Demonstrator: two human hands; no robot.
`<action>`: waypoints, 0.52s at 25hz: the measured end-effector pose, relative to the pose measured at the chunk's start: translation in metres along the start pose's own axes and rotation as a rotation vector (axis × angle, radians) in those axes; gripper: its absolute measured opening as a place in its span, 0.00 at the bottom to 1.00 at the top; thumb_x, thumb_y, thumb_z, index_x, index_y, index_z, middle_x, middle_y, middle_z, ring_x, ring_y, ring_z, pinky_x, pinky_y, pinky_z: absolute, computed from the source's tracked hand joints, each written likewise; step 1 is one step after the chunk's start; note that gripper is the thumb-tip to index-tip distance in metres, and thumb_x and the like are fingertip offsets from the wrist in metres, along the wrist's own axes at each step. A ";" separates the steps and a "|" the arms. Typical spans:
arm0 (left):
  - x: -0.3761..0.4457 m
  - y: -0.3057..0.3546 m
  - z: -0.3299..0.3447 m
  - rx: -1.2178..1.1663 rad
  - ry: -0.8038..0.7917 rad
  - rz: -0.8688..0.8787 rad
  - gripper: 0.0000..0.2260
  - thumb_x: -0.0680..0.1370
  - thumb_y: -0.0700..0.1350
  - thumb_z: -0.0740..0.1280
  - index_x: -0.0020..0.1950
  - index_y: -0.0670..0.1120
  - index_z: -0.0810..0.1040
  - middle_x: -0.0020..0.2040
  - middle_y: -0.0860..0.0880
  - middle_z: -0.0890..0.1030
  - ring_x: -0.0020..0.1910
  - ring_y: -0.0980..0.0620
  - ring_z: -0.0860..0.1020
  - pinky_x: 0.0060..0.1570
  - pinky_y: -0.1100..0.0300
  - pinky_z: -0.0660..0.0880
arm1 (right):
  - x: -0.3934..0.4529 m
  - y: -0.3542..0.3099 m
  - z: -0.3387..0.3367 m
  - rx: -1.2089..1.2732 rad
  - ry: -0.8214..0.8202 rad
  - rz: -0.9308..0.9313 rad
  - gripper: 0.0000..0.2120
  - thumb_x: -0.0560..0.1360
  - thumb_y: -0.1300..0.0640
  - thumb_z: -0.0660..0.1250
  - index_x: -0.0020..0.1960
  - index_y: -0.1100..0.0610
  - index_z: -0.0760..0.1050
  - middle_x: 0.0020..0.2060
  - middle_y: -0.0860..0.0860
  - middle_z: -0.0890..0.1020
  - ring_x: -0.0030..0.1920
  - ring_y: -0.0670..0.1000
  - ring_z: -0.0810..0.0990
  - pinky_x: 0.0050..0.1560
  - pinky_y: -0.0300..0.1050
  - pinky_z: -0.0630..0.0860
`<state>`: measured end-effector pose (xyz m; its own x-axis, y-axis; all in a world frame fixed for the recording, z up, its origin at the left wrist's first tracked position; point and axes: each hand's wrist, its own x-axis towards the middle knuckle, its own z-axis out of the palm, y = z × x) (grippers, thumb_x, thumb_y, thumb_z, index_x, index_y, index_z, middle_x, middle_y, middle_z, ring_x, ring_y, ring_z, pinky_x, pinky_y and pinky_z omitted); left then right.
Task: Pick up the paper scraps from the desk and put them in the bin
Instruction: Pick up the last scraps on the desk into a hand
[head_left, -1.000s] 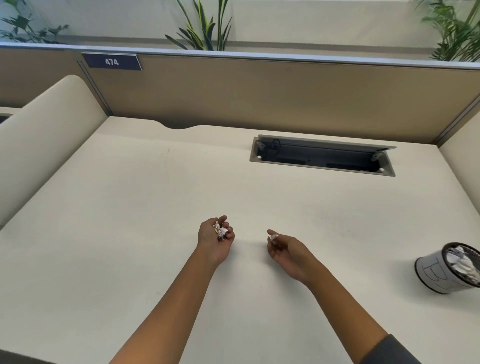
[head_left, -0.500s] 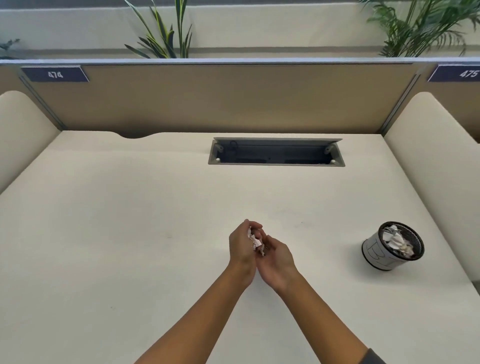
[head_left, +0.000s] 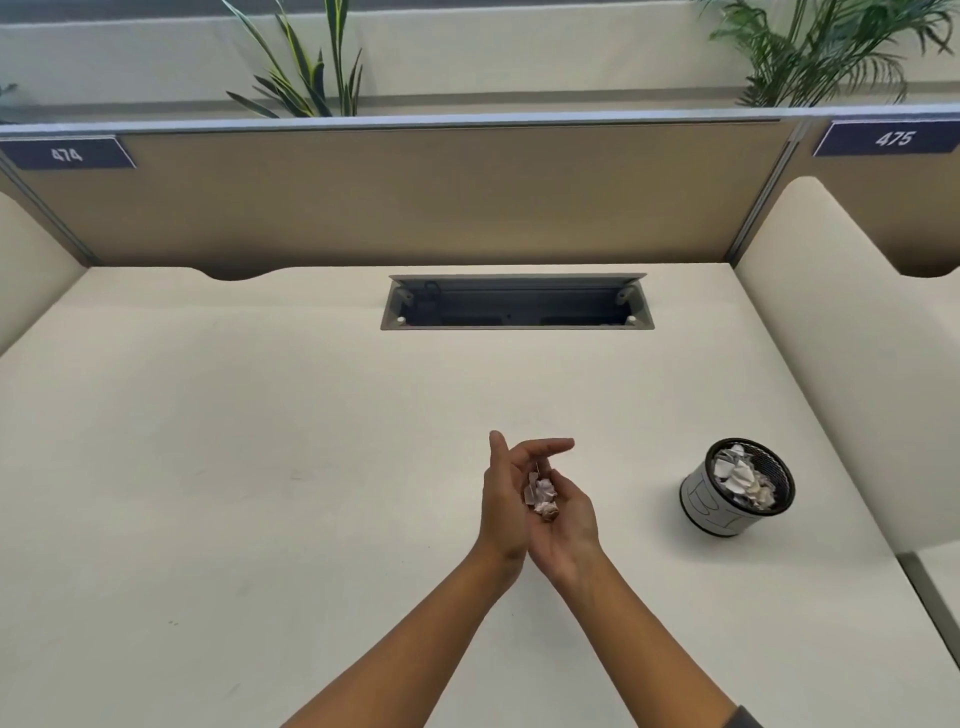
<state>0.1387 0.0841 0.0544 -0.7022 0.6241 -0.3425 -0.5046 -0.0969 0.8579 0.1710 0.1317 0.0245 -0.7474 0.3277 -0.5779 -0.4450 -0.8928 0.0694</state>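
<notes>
The left hand (head_left: 506, 493) stands on edge above the desk (head_left: 260, 467), fingers straight and pointing toward the bin side; the right hand (head_left: 563, 519) lies palm up against it, fingers loosely cupped under a small clump of paper scraps (head_left: 543, 497); the scraps sit between the two palms, just below the left fingertips (head_left: 563, 444); well beyond the right hand's fingers, off to the right, stands the bin (head_left: 717, 514), upright, with crumpled paper inside; far ahead of the fingertips a cable slot (head_left: 517, 301) opens in the desk.
</notes>
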 end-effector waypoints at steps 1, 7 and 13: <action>0.001 0.001 0.001 0.032 -0.016 0.023 0.33 0.78 0.69 0.51 0.53 0.45 0.84 0.57 0.47 0.83 0.60 0.59 0.77 0.58 0.66 0.72 | 0.000 -0.006 0.000 -0.059 0.049 -0.052 0.07 0.76 0.63 0.65 0.51 0.62 0.80 0.47 0.53 0.84 0.50 0.51 0.83 0.61 0.46 0.77; 0.032 0.000 -0.015 0.357 0.054 0.029 0.15 0.83 0.55 0.54 0.59 0.58 0.79 0.62 0.63 0.76 0.69 0.60 0.68 0.66 0.60 0.60 | -0.012 -0.050 0.006 -0.105 0.106 -0.166 0.11 0.81 0.65 0.58 0.53 0.65 0.79 0.47 0.58 0.81 0.51 0.54 0.81 0.58 0.47 0.78; 0.061 -0.019 -0.029 0.698 -0.017 -0.209 0.27 0.79 0.54 0.64 0.76 0.62 0.58 0.80 0.58 0.48 0.78 0.48 0.36 0.76 0.45 0.43 | -0.033 -0.094 0.018 -0.124 0.049 -0.278 0.14 0.81 0.63 0.59 0.47 0.66 0.83 0.42 0.57 0.84 0.46 0.55 0.83 0.48 0.47 0.83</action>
<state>0.0909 0.1015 0.0066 -0.6156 0.5882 -0.5244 -0.1848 0.5392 0.8217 0.2284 0.2103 0.0520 -0.5797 0.5520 -0.5993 -0.5634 -0.8029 -0.1946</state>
